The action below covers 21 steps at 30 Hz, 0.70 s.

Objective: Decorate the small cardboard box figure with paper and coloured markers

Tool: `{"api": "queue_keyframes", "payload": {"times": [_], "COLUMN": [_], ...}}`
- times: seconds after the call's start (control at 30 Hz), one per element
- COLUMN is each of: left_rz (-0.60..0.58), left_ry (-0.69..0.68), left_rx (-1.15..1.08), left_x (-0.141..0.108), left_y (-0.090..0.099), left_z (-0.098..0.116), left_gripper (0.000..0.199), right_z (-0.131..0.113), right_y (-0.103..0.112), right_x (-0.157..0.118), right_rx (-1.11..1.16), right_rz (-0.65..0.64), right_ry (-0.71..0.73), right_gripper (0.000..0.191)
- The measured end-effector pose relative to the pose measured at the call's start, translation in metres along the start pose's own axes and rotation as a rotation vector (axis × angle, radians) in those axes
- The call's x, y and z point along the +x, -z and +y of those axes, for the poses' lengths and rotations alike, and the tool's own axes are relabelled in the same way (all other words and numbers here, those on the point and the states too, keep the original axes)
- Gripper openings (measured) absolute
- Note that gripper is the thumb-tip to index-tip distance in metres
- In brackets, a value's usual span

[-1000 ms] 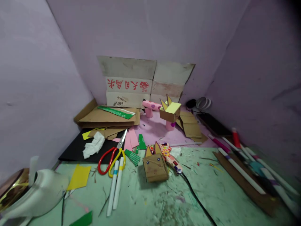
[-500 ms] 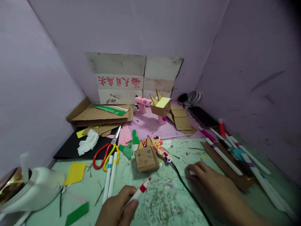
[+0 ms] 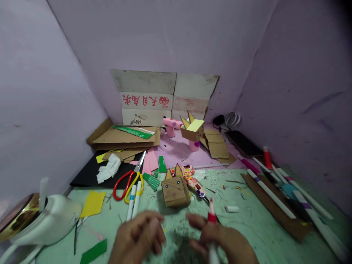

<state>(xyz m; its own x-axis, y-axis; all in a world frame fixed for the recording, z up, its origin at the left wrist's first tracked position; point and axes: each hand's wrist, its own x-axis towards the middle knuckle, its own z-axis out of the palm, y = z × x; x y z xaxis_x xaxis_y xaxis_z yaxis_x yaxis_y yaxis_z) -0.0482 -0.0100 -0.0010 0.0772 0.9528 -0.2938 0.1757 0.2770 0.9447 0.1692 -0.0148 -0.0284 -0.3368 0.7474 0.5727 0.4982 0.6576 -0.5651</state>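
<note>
A red felt-tip marker (image 3: 212,217), uncapped, points up and away from me in my right hand (image 3: 225,240), its thumb-side fingers partly spread and blurred. My left hand (image 3: 139,234) holds nothing; its fingers are loosely bent, apart and smeared by motion. Just beyond both hands sits a small cardboard animal head (image 3: 176,191) with pointed ears and two drawn eyes. Behind it, partly covered, lies a flower-patterned glue gun (image 3: 195,186). A white marker cap (image 3: 231,209) rests on the green tabletop to the right of the marker.
Scissors (image 3: 128,184) and two white markers (image 3: 134,201) lie left of the head. Several markers (image 3: 271,192) and a cardboard strip (image 3: 291,223) lie at right. At the back stand a yellow-topped cardboard head (image 3: 192,130) and a folded carton (image 3: 147,99). A white pot-like container (image 3: 59,220) is at left.
The red marker has passed from my left hand to my right. My right hand has left the cap on the table and come leftward. The whole view has shifted slightly.
</note>
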Motion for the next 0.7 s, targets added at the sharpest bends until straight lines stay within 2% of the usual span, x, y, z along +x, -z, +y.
{"api": "queue_keyframes", "payload": {"times": [0.03,0.07,0.13,0.2,0.27,0.37,0.5,0.6,0.7], "left_rz": [0.110,0.166,0.139,0.076,0.031,0.000,-0.034,-0.068,-0.049], "left_ry": [0.023,0.077,0.209,0.239,0.205,0.149,0.072,-0.010,-0.010], "left_rx": [-0.108,-0.187,-0.306,-0.390,-0.429,-0.411,-0.412,-0.430,-0.432], "left_x": [0.009,0.018,0.035,0.047,0.053,0.057,0.059,0.057,0.054], "left_y": [0.002,0.002,-0.001,-0.008,-0.015,-0.021,-0.022,-0.022,-0.022], "left_z": [0.001,0.000,-0.003,-0.007,-0.009,-0.011,-0.013,-0.016,-0.018], "left_gripper": [0.051,0.055,0.065,0.073,0.075,0.068,0.065,0.063,0.066], "right_z": [0.003,0.006,0.008,0.008,0.009,0.015,0.024,0.021,0.014], "right_y": [0.000,-0.002,-0.009,-0.018,-0.026,-0.032,-0.035,-0.039,-0.038], "right_x": [0.004,0.008,0.015,0.020,0.022,0.019,0.012,0.011,0.014], "right_rx": [0.067,0.124,0.206,0.245,0.257,0.268,0.289,0.364,0.480], "right_rz": [0.073,0.133,0.168,0.153,0.131,0.126,0.181,0.264,0.314], "right_ry": [-0.112,-0.220,-0.372,-0.429,-0.456,-0.464,-0.424,-0.422,-0.445], "right_gripper": [0.007,0.008,0.007,0.009,0.011,0.011,0.015,0.017,0.019]}}
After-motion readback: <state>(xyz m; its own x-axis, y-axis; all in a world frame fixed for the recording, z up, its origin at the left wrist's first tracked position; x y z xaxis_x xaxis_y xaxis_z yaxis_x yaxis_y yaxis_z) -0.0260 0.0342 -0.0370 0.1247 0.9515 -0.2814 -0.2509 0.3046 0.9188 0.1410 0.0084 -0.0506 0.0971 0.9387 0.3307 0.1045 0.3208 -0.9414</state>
